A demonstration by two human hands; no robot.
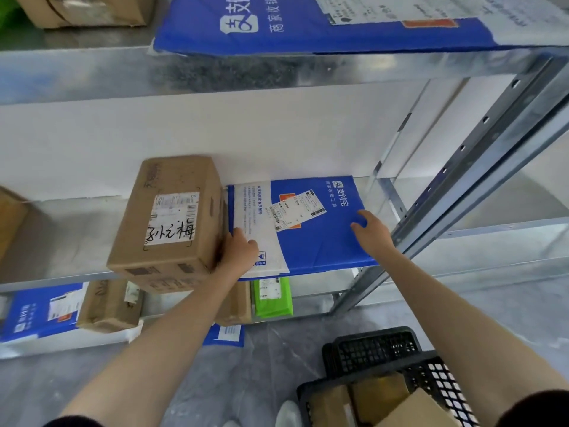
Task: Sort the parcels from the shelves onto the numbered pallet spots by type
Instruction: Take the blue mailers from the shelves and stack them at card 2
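A flat blue and white mailer bag [311, 238] with a shipping label lies on the middle metal shelf [70, 229]. My left hand [238, 249] rests on its white left part, fingers curled at the bag's left edge, right beside a brown cardboard box [167, 223] with handwriting on its label. My right hand [371, 231] lies on the bag's blue right side with fingers spread. The box overhangs the shelf's front edge.
A black plastic basket [428, 377] holding cardboard boxes stands on the floor at lower right. The lower shelf carries a blue mailer [37, 312], brown boxes [107, 306] and a green bag [272, 298]. Another blue mailer [308, 26] lies on the top shelf. A steel upright [480, 167] stands right.
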